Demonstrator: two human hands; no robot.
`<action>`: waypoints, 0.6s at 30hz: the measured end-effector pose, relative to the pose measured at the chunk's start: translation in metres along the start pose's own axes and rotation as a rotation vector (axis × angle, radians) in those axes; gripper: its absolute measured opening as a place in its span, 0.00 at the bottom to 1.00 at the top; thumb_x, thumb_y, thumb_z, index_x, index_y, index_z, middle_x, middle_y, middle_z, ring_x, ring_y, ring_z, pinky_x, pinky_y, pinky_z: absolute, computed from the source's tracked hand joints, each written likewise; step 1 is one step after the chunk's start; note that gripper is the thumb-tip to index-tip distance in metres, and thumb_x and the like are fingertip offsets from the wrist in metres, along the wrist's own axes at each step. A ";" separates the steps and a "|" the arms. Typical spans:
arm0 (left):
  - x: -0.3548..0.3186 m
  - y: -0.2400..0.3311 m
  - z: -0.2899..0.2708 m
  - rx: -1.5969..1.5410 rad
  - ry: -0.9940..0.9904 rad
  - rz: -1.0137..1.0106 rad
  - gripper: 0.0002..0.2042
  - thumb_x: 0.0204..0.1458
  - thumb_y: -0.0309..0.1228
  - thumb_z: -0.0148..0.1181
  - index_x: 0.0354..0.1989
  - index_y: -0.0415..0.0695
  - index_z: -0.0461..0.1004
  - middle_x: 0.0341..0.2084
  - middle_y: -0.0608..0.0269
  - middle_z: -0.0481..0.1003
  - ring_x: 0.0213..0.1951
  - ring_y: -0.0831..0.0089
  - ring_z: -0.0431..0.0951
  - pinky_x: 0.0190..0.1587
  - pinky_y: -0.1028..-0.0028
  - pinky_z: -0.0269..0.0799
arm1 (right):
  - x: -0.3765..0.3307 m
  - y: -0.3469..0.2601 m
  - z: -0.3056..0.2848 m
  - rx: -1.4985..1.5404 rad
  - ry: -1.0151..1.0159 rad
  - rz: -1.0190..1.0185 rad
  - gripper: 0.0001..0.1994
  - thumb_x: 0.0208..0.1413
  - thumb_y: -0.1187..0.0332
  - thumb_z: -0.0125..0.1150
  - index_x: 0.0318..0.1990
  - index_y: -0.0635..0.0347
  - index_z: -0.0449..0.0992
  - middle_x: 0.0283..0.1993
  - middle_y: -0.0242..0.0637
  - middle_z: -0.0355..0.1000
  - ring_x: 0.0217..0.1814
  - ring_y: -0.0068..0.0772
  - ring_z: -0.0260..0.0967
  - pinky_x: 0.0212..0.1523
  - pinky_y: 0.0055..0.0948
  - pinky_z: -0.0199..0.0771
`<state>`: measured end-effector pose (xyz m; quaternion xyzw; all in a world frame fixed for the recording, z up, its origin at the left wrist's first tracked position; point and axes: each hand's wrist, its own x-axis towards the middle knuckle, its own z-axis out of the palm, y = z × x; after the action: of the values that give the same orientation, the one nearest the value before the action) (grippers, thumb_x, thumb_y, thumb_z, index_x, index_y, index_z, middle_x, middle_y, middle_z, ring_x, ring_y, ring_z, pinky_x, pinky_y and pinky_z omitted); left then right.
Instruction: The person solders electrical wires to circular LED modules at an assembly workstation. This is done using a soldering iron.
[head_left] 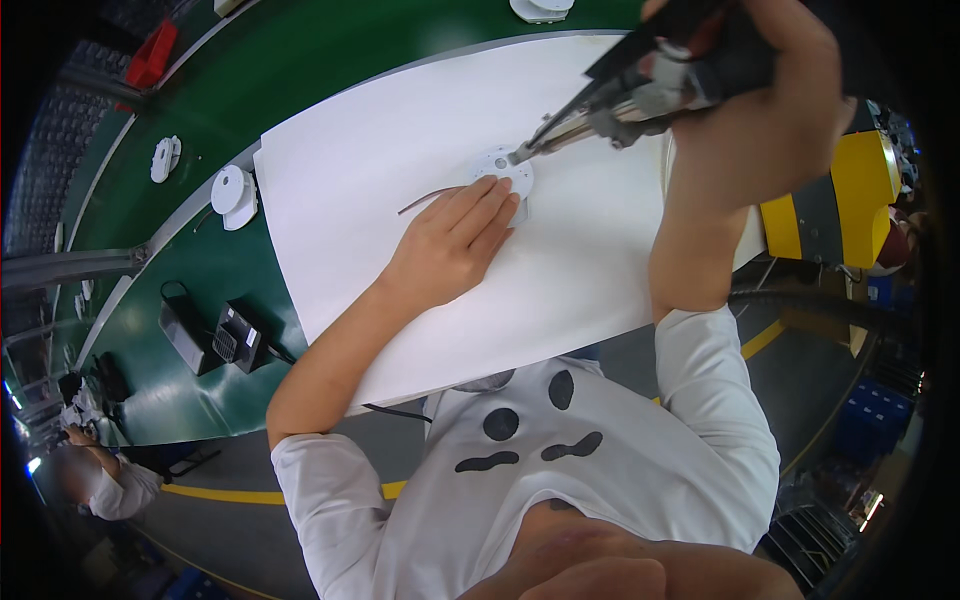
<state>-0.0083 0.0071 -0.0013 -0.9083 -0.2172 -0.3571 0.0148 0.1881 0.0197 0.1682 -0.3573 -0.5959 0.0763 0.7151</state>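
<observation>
A white round plastic part (500,163) lies on the white sheet, with a thin brown wire (425,198) trailing from its left side. My left hand (462,235) rests over its near half, fingers close together, holding it down; they hide that half. My right hand (790,120) is closed around a dark power screwdriver (655,90), partly blurred at the top right. The long slim nose of the screwdriver slants down left, and its tip meets the part's upper face near the right of the centre hole.
White sheet (370,150) covers the green bench. Similar white round parts (232,190) (165,160) sit at left. Black boxes with cables (238,335) lie nearer. At right stands a yellow and black object (835,200); a red bin (152,55) is far left. Another person (105,480) sits lower left.
</observation>
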 end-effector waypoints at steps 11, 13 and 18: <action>-0.003 0.001 0.000 0.041 -0.006 -0.028 0.19 0.47 0.25 0.72 0.48 0.34 0.80 0.50 0.52 0.78 0.51 0.57 0.80 0.47 0.64 0.78 | 0.001 0.001 0.002 -0.210 -0.142 -0.268 0.10 0.70 0.73 0.49 0.46 0.74 0.74 0.29 0.39 0.74 0.21 0.21 0.65 0.25 0.19 0.67; -0.005 0.002 0.000 0.065 -0.021 -0.023 0.16 0.49 0.26 0.70 0.47 0.33 0.80 0.49 0.50 0.78 0.52 0.57 0.79 0.49 0.64 0.77 | 0.003 -0.003 0.004 0.016 -0.147 -0.057 0.10 0.70 0.73 0.51 0.46 0.74 0.74 0.27 0.39 0.74 0.21 0.21 0.66 0.25 0.19 0.68; -0.005 0.001 0.000 0.088 -0.027 -0.013 0.15 0.50 0.27 0.69 0.46 0.33 0.80 0.49 0.50 0.78 0.52 0.57 0.79 0.49 0.64 0.77 | 0.009 0.027 -0.034 -0.896 -0.114 -0.807 0.23 0.38 0.71 0.83 0.45 0.56 0.82 0.34 0.34 0.83 0.33 0.33 0.82 0.35 0.20 0.77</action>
<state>-0.0113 0.0040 -0.0043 -0.9101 -0.2389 -0.3350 0.0494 0.2296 0.0297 0.1579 -0.3650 -0.6959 -0.4402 0.4343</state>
